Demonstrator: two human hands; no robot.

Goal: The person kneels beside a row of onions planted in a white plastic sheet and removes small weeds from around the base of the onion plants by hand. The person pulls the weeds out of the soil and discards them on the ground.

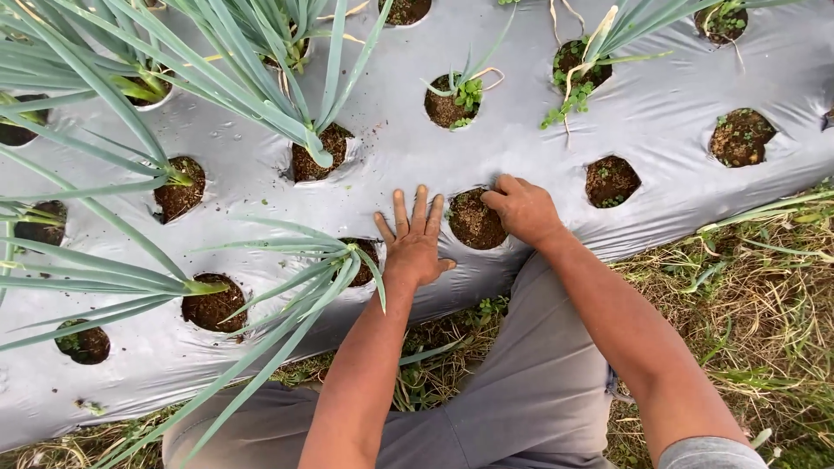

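Grey trousers (521, 391) crouch at the mulch sheet (391, 148). Left hand (415, 243) lies flat, fingers spread, holding nothing — right hand (524, 209) curls into the soil hole (475, 221) between them, its grip hidden. Seemingly weeding; next calls for a pinch.

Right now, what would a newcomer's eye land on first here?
The two bare hands at centre: the left hand lies flat on the silver mulch sheet, the right hand is curled at the rim of a soil hole. Next, the long green onion leaves fanning over the sheet's left half.
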